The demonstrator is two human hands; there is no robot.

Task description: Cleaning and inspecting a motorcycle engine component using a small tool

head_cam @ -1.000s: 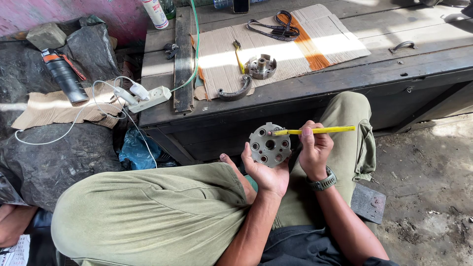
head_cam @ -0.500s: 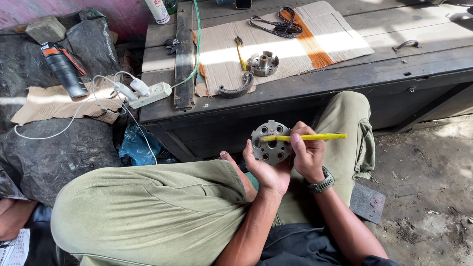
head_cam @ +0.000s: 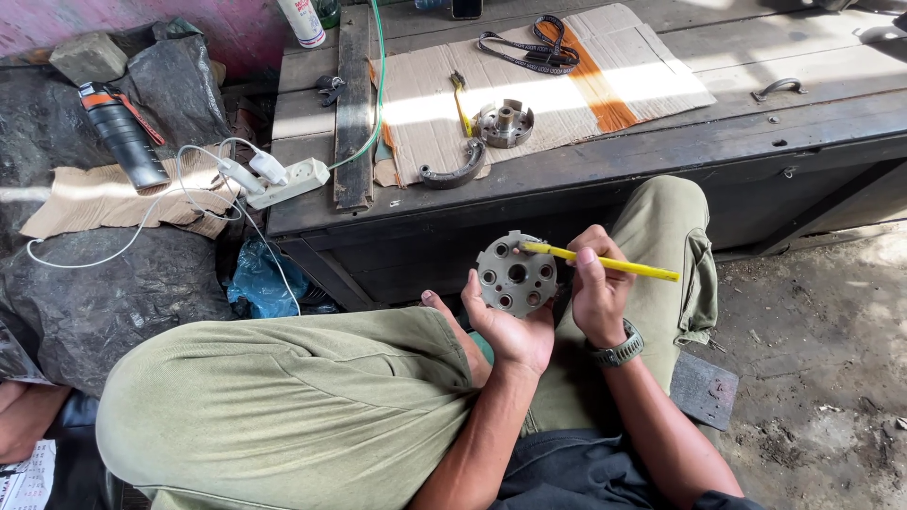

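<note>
My left hand (head_cam: 510,332) grips a round grey metal disc with several holes (head_cam: 515,276), held upright in front of my knees. A thin yellow tool (head_cam: 605,263) is pinched in my right hand (head_cam: 597,297), which wears a wristwatch. The tool's tip touches the upper right edge of the disc. Both hands hover between my two legs in green trousers.
A low dark wooden bench (head_cam: 737,123) stands ahead, with cardboard (head_cam: 567,85), a round metal part (head_cam: 504,124), a curved metal piece (head_cam: 456,170) and a black strap (head_cam: 529,52) on it. A white power strip (head_cam: 283,181) and a dark flask (head_cam: 123,137) lie left.
The yellow tool's tip has moved left onto the disc's upper edge. The view has shifted slightly; the hands sit a little higher and further right.
</note>
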